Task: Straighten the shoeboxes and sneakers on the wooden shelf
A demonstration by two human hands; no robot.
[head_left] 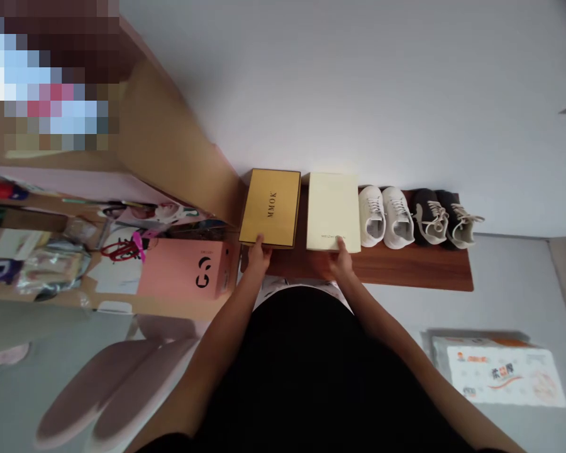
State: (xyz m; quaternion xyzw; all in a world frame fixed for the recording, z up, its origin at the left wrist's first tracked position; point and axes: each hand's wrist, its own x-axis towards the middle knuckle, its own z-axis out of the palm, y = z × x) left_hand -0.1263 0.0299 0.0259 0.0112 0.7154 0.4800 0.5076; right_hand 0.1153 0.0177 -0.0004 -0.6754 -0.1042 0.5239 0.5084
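Observation:
Two shoe boxes lie side by side on a low brown wooden board [405, 270] against the white wall. My left hand [259, 253] grips the near edge of the gold box [270, 206] printed "MMOK", thumb on its lid. My right hand [340, 257] holds the near edge of the cream box [332, 211] in the same way. To the right of the boxes stand a pair of white sneakers [385, 215] and a pair of dark sneakers [441, 217], toes toward the wall.
A pink box [183, 269] sits on a cluttered wooden shelf unit [170, 145] at the left. Pink slippers [113, 384] lie at the lower left. A white printed package [500, 371] rests on the grey floor at the right.

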